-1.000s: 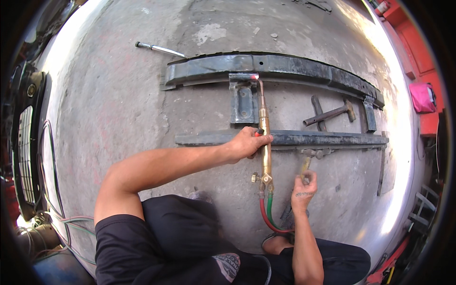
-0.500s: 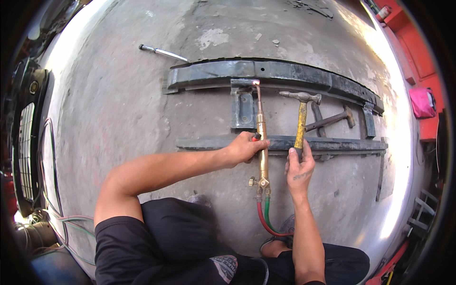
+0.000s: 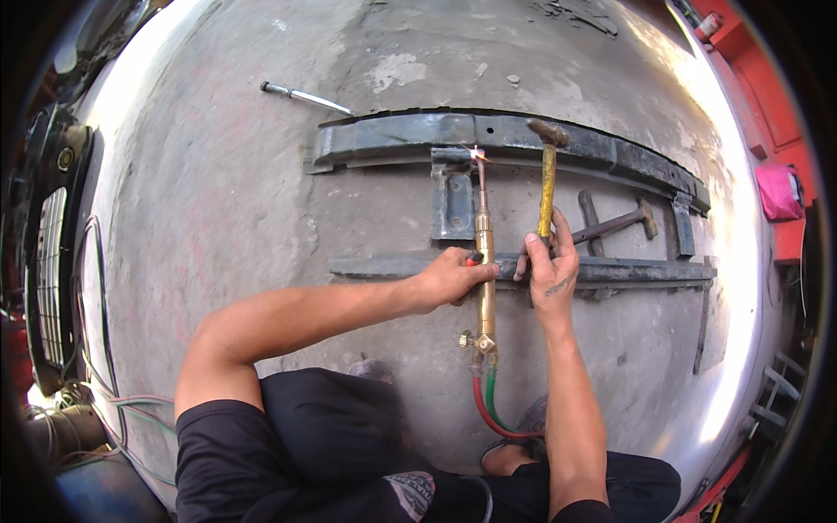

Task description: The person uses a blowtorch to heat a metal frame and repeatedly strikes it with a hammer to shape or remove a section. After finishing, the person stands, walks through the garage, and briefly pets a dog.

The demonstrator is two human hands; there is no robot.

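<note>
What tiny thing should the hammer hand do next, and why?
Perhaps the right hand should ease the yellow-handled hammer left, toward the bright glow, because the hammer's head is off to its right, while the left hand points the brass torch there.

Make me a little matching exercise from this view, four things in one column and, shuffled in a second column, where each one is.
Things:
1. brass torch
2. yellow-handled hammer
3. silver rod
4. pink item

Places:
A. near the right edge of the picture, beside something red
B. held in the right grip
C. on the floor, by the left end of the far beam
D. held in the left grip

Right pairs: 1-D, 2-B, 3-C, 4-A
</note>
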